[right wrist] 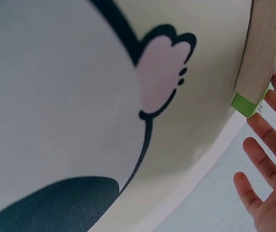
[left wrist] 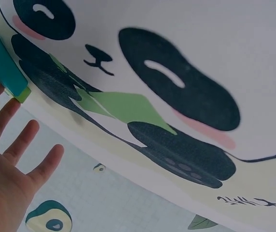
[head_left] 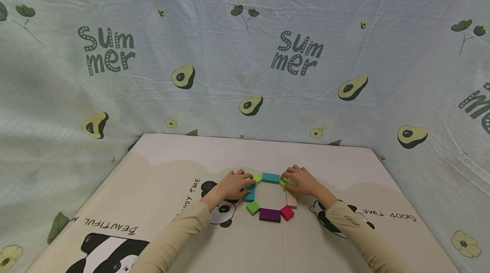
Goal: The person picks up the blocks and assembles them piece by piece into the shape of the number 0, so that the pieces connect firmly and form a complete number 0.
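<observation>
Colored blocks form a ring on the table. At its far left corner my left hand [head_left: 234, 184] reaches in, fingers mostly straight, touching about the teal block [head_left: 250, 194] and a light green block [head_left: 257, 178]. The left wrist view shows a fingertip right at that green block's end [left wrist: 25, 94], other fingers spread. Opposite, my right hand [head_left: 301, 180] has extended fingertips at another green block [head_left: 285, 182], beside the plain wooden block [head_left: 292, 199]. In the right wrist view a fingertip meets that green block's lower corner [right wrist: 244, 105]; the remaining fingers fan out.
Between the hands lies a blue block [head_left: 271, 177] on the far side. A green block [head_left: 253, 208], a purple block [head_left: 269, 215] and a red block [head_left: 287, 212] make up the near side. The panda-printed table [head_left: 237, 247] meets a hanging avocado-print cloth [head_left: 214, 111] behind.
</observation>
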Demonstrator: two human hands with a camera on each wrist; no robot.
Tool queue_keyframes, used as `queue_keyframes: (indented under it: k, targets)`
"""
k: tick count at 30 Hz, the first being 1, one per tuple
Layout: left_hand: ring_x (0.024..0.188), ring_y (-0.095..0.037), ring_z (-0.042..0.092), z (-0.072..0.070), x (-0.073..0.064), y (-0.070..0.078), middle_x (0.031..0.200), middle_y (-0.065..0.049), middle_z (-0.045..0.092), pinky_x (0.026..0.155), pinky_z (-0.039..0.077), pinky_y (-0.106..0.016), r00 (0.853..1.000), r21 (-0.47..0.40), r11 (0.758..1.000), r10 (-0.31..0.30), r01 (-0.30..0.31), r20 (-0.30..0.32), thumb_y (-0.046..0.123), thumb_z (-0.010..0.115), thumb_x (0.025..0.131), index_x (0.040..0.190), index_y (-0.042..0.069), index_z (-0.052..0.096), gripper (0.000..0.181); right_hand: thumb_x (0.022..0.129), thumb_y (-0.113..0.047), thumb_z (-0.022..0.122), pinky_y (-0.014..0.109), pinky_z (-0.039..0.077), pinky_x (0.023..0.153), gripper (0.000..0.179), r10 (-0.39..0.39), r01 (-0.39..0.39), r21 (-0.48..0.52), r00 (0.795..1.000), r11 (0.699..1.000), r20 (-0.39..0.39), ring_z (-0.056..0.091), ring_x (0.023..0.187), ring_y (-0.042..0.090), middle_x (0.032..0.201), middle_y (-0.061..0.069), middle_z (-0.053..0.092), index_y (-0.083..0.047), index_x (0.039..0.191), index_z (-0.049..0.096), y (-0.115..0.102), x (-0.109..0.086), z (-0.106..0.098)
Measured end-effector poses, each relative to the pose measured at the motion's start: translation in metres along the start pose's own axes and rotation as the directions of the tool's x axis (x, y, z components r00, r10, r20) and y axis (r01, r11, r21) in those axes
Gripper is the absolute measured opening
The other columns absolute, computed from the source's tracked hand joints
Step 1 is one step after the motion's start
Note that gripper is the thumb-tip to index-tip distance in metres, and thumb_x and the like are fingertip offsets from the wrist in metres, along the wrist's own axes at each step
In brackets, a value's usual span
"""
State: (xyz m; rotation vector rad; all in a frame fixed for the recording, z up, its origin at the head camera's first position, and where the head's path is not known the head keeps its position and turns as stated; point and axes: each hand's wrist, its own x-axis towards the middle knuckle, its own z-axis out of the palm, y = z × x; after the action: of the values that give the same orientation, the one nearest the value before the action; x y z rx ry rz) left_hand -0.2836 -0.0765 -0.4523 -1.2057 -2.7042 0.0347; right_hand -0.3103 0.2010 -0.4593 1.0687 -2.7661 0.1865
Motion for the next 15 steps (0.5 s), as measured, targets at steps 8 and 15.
queue_keyframes:
  k: [8, 15]
  targets:
    - [0.106, -0.02, 0.05, 0.001, -0.001, 0.0, 0.122, -0.001, 0.054, 0.078, 0.045, -0.04, 1.0, -0.005, 1.0, 0.0, 0.0, -0.007, 0.032, 0.053, 0.088, 0.12, 0.02, 0.055, 0.034, 0.081, -0.029, 0.063, 0.04, 0.039, 0.073, 0.017, 0.011, -0.011, 0.002, 1.0, 1.0, -0.004, 0.049, 0.088, 0.017, 0.094, -0.001, 0.059, -0.02, 0.096, 0.064, -0.003, -0.002, -0.002]
    - [0.107, -0.02, 0.049, 0.019, -0.001, -0.008, 0.124, -0.002, 0.053, 0.075, 0.044, -0.039, 0.998, -0.011, 0.999, 0.029, -0.03, -0.053, 0.034, 0.049, 0.09, 0.123, 0.02, 0.053, 0.036, 0.082, -0.03, 0.062, 0.041, 0.04, 0.075, 0.022, 0.023, -0.023, 0.007, 1.0, 1.0, -0.006, 0.05, 0.09, 0.017, 0.096, 0.0, 0.06, -0.019, 0.102, 0.063, -0.003, -0.004, 0.0]
